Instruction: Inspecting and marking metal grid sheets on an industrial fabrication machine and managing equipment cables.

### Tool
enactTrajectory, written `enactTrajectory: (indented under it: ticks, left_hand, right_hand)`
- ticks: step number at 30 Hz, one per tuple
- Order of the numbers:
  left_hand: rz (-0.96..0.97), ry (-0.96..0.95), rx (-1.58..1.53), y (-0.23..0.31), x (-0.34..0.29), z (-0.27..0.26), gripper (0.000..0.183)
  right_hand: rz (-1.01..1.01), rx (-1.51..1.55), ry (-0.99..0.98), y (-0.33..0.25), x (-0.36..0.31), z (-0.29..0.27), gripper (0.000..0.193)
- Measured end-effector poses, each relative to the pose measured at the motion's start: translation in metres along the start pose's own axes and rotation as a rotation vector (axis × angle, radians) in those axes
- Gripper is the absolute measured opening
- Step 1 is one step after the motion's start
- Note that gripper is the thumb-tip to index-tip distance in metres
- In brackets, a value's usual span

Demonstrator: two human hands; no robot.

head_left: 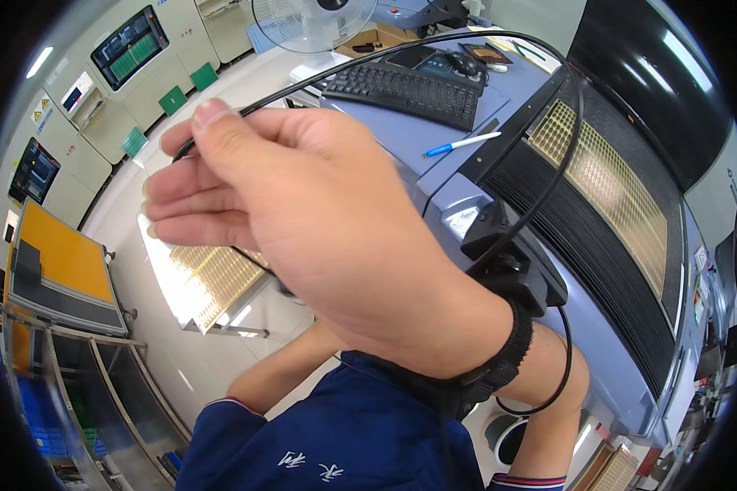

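Note:
My right hand [319, 196] is raised close to the camera, and its thumb and index finger pinch a thin black cable [434, 37]. The other fingers are bent together below the thumb. From the pinch the cable arcs over the top and comes down toward a black device [516, 262] at my right wrist. A black strap [512, 348] wraps that wrist. Of my left arm only the forearm [282, 372] shows; the left hand is hidden behind the right one. Behind my fingers a gold patterned sheet [221, 282] lies on a white table.
At right, a blue-grey machine [454, 184] carries a gold perforated panel [606, 184] beside black bellows [565, 233]. A pen [463, 145], keyboard [405, 88] and mouse [463, 64] lie on its top. Beyond stands a fan [313, 20]. A metal rack [98, 348] occupies the lower left.

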State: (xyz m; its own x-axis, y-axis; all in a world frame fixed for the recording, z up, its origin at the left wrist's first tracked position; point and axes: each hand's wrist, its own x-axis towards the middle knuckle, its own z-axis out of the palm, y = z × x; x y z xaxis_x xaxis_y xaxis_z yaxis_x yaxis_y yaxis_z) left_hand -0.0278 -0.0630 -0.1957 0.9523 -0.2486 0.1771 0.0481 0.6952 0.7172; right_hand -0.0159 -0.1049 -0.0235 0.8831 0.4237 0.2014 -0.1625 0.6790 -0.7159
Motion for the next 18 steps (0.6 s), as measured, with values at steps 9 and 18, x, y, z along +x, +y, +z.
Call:
enactTrajectory:
  ticks: [9, 18]
  left_hand:
    - [0.23, 0.033, 0.357, 0.007, 0.041, -0.017, 0.033]
    - [0.607, 0.206, 0.902, 0.113, 0.126, -0.049, 0.029]
  right_hand:
    - [-0.028, -0.068, -0.017, -0.015, -0.01, -0.005, 0.039]
    - [0.081, 0.054, 0.1, -0.052, -0.036, -0.017, 0.039]
